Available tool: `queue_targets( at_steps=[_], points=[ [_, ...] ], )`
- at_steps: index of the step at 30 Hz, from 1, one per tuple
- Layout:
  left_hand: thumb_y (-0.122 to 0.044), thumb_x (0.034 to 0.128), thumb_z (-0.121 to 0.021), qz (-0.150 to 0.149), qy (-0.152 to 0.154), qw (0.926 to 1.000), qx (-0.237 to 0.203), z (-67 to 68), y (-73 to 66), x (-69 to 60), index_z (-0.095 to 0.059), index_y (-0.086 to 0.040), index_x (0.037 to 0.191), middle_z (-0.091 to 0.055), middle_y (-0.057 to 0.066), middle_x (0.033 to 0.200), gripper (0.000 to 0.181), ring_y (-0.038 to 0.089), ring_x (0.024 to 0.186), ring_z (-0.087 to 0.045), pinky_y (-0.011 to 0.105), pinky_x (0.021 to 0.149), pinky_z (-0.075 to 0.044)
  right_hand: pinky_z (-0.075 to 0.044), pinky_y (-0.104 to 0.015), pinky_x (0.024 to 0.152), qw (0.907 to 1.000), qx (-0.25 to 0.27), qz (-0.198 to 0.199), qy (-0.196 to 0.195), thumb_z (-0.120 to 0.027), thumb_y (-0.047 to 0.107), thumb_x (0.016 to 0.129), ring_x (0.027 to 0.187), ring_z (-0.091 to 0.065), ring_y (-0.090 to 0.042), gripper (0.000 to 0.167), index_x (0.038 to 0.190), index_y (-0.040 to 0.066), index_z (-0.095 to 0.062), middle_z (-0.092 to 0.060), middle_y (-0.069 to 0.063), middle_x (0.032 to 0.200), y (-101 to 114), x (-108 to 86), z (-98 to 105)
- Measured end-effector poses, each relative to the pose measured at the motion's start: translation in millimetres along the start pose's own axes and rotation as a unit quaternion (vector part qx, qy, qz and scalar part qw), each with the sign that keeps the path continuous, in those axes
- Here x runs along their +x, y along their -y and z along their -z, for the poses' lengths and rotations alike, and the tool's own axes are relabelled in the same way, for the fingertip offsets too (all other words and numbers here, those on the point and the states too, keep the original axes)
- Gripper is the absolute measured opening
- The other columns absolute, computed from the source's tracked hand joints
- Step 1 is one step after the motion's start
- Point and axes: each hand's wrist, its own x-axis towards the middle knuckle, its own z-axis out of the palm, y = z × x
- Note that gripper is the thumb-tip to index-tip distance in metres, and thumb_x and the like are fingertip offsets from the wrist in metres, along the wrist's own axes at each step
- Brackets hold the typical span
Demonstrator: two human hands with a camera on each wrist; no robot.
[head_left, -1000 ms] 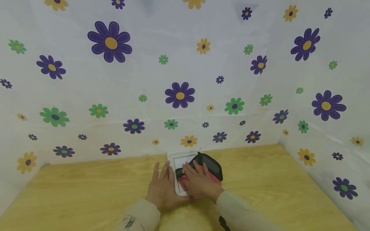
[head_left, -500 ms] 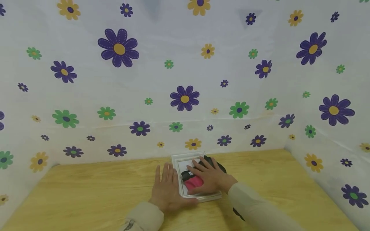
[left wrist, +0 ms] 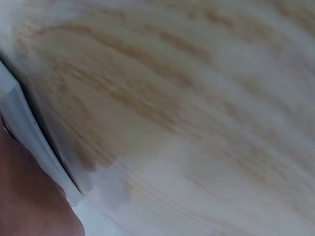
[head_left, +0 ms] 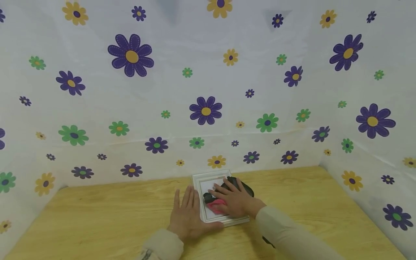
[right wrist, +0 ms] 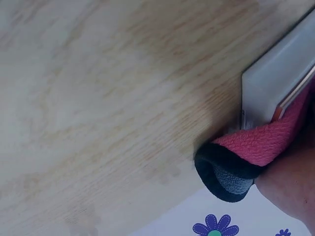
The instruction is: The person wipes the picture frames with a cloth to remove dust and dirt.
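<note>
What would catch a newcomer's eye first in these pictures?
Probably the purple, yellow and green flowers on the white backdrop behind the table. Next, likely the pink, dark-edged cloth under the right hand, on a white frame low in the head view. The left hand flanks the frame.

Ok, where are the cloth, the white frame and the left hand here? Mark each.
Cloth [right wrist: 261, 141]: right wrist view, on its pink face.
White frame [head_left: 210, 176]: head view, on its far rim.
Left hand [head_left: 186, 219]: head view, on the back of the hand.
</note>
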Motion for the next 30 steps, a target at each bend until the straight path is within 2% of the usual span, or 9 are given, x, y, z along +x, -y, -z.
queue_targets(
  at_steps=[6, 12, 15, 18, 21, 26, 30],
  points=[
    [-0.097, 0.0639, -0.020, 0.005, -0.001, 0.9999, -0.014, 4.3, 0.0, -2.9, -0.029, 0.007, 0.146, -0.021, 0.021, 0.153, 0.132, 0.033, 0.143, -0.009, 0.055, 0.111, 0.009, -0.008, -0.063, 0.109, 0.9997, -0.013, -0.002, -0.018, -0.039, 0.036, 0.103, 0.143, -0.013, -0.032, 0.050, 0.151, 0.033, -0.028, -0.024, 0.004, 0.156, 9, -4.0, 2],
    [-0.096, 0.0654, -0.022, 0.007, 0.000, 0.9998, -0.019, 4.9, -0.2, -2.8, -0.029, 0.008, 0.145, -0.021, 0.023, 0.153, 0.131, 0.034, 0.143, -0.010, 0.055, 0.110, 0.010, -0.013, -0.064, 0.108, 0.9989, -0.005, 0.003, -0.047, -0.041, 0.029, 0.103, 0.141, -0.018, -0.033, 0.046, 0.149, 0.031, -0.034, -0.033, 0.005, 0.152, 7, -4.9, 2],
    [-0.096, 0.0651, -0.022, 0.009, 0.001, 0.9998, -0.017, 4.1, -1.1, -1.0, -0.029, 0.007, 0.146, -0.020, 0.023, 0.153, 0.131, 0.034, 0.143, -0.010, 0.054, 0.110, 0.010, -0.017, -0.065, 0.106, 0.9978, 0.018, 0.000, -0.064, -0.044, 0.027, 0.102, 0.140, -0.023, -0.034, 0.045, 0.147, 0.029, -0.039, -0.040, 0.004, 0.148, 4, -5.1, 3],
    [-0.097, 0.0629, -0.019, 0.012, 0.003, 0.9998, -0.013, 2.5, -0.9, -0.5, -0.028, 0.006, 0.147, -0.020, 0.022, 0.153, 0.133, 0.033, 0.143, -0.010, 0.053, 0.111, 0.011, -0.019, -0.066, 0.105, 0.9947, 0.068, -0.016, -0.076, -0.045, 0.024, 0.102, 0.139, -0.026, -0.035, 0.043, 0.144, 0.025, -0.044, -0.046, 0.001, 0.144, 3, -4.8, 5],
    [-0.098, 0.0617, -0.018, 0.012, 0.000, 0.9998, -0.013, 3.8, 0.6, -0.1, -0.028, 0.005, 0.147, -0.021, 0.022, 0.153, 0.134, 0.032, 0.143, -0.010, 0.053, 0.111, 0.011, -0.021, -0.066, 0.105, 0.9858, 0.133, -0.040, -0.094, -0.045, 0.021, 0.102, 0.137, -0.029, -0.037, 0.042, 0.143, 0.022, -0.046, -0.050, -0.005, 0.140, 3, -6.2, 13],
    [-0.098, 0.0620, -0.021, 0.013, -0.006, 0.9995, -0.029, 4.1, -2.3, -1.6, -0.028, 0.006, 0.146, -0.022, 0.022, 0.153, 0.134, 0.032, 0.143, -0.011, 0.052, 0.111, 0.010, -0.026, -0.060, 0.106, 0.9638, 0.219, -0.070, -0.135, -0.044, 0.025, 0.103, 0.135, -0.031, -0.040, 0.042, 0.144, 0.019, -0.045, -0.051, -0.011, 0.138, 2, -23.4, 26],
    [-0.097, 0.0624, -0.023, 0.013, -0.010, 0.9991, -0.039, 4.1, -2.7, -1.8, -0.028, 0.006, 0.146, -0.022, 0.022, 0.153, 0.133, 0.033, 0.143, -0.012, 0.051, 0.111, 0.012, -0.039, -0.050, 0.101, 0.9515, 0.251, -0.061, -0.167, -0.042, 0.028, 0.103, 0.120, -0.049, -0.033, 0.043, 0.144, 0.018, -0.044, -0.058, -0.009, 0.124, 3, -38.3, 33]
  ],
)
